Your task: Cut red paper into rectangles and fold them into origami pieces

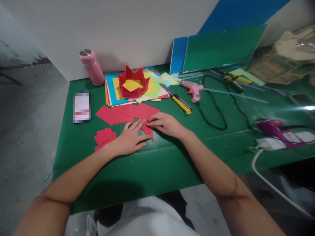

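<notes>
A small piece of red paper (148, 129) lies on the green tabletop between my hands. My left hand (128, 139) rests flat by it with fingers spread, the fingertips at the paper's left and lower edges. The fingers of my right hand (169, 125) are pinched together at the paper's upper right part, partly hiding it. Just beyond are several flat red paper pieces (120, 114), overlapping in a row. A small stack of red paper (104, 135) sits left of my left hand, partly under that forearm. Farther back, a red folded-paper ring (134, 92) with pointed tips stands on coloured sheets.
Coloured paper sheets (110, 88) lie at the back beside a pink bottle (92, 68). A blurred-out phone-like object (82, 107) is at left. A yellow utility knife (180, 103), pink glue gun (193, 90) with black cord, and purple-white power strip (273, 132) lie rightward.
</notes>
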Motion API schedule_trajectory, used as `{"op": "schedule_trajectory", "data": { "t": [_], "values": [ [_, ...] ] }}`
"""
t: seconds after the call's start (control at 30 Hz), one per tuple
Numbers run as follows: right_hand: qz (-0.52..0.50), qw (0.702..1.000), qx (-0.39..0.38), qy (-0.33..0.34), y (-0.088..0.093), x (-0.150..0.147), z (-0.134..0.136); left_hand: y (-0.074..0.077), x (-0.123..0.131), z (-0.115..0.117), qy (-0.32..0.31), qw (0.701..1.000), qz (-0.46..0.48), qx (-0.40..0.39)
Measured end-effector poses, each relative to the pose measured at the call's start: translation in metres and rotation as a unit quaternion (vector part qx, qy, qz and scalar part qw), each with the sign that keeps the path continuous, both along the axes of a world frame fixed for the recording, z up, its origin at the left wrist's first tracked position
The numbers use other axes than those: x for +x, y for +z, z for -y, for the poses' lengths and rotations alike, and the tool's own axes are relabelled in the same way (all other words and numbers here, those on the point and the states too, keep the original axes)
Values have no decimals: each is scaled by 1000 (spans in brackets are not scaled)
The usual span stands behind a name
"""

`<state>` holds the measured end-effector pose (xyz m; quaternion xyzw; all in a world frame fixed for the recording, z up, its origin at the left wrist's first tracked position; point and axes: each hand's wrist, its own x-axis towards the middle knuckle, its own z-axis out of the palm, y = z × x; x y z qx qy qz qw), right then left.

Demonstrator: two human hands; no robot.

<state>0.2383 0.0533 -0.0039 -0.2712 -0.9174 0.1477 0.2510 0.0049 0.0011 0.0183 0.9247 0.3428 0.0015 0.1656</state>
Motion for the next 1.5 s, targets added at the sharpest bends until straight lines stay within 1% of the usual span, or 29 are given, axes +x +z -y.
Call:
{"op": "schedule_trajectory", "data": {
  "t": [0.27, 0.47, 0.57, 0.73, 0.87, 1.0, 1.1, 1.3, 1.5],
  "values": [
    [-3, 1000, 3, 6, 1, -1, 0, -2, 0, 0, -5, 1000, 5, 15],
    [-5, 1000, 5, 4, 1, -1, 1, -4, -1, -2, 32, 999, 8, 19],
    [-8, 1000, 4, -6, 1, -3, 3, -4, -2, -4, 28, 999, -1, 25],
    [-9, 999, -1, -48, 1, -7, 6, -3, -3, -6, 25, 999, -6, 33],
    [-7, 998, 10, -64, -2, -9, 7, -3, -3, -6, 30, 999, 0, 30],
    [25, 996, 40, -78, -4, -10, 8, -4, -3, -7, 29, 999, 4, 26],
    [58, 994, 58, -75, -4, -11, 8, -5, -4, -6, 36, 999, -1, 28],
    [88, 990, 75, -75, 1, -11, 5, -2, -3, -6, 41, 998, -1, 39],
    [103, 986, 94, -86, 11, -2, 3, -3, -3, -6, 39, 998, 12, 48]
  ]
}}
